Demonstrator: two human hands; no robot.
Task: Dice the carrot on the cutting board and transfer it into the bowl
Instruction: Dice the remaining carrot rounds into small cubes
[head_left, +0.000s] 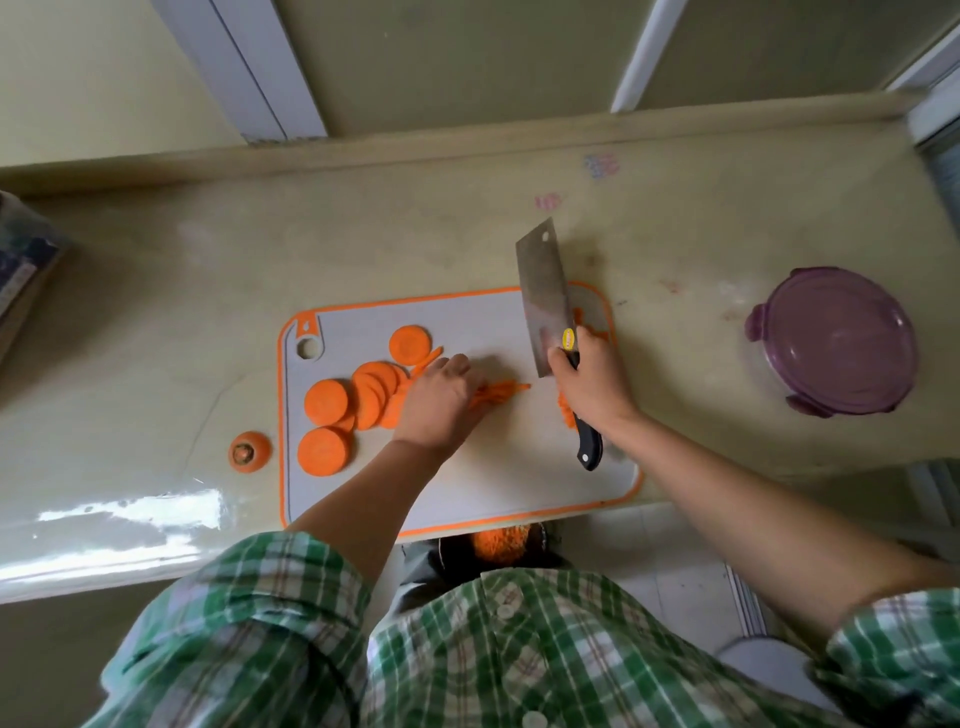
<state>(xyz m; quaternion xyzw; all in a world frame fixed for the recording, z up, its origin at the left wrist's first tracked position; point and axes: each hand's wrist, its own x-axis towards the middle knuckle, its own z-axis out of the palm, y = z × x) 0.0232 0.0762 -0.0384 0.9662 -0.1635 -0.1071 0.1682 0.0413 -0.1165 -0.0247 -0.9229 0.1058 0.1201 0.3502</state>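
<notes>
**Blade close to left fingertips; bowl lid on**

Right hand (589, 384) is gripping the black handle of a broad steel cleaver (543, 296), blade raised and tilting away from the body. Left hand (439, 400) is lying with fingers bent over a bundle of thin orange carrot strips (501, 388), pinning them to the grey cutting board with orange rim (467, 467). The strip ends are poking out toward the right hand.

Flat orange carrot rounds (363, 395) are lying uncut on the outer side of the left hand. A few small orange pieces (566, 413) are showing just under the right hand. The round purple-lidded bowl (836, 340) is sitting well beyond the right hand, closed.

Risks, judged:
- Only a short length of strip is separating blade from fingertips, so a drifting cut could be nicking them.
- The strips are loose and may be splaying or sliding under the edge, giving uneven dice.
- The bowl needs its lid off before transfer, or pieces could be spilling onto the counter.
</notes>
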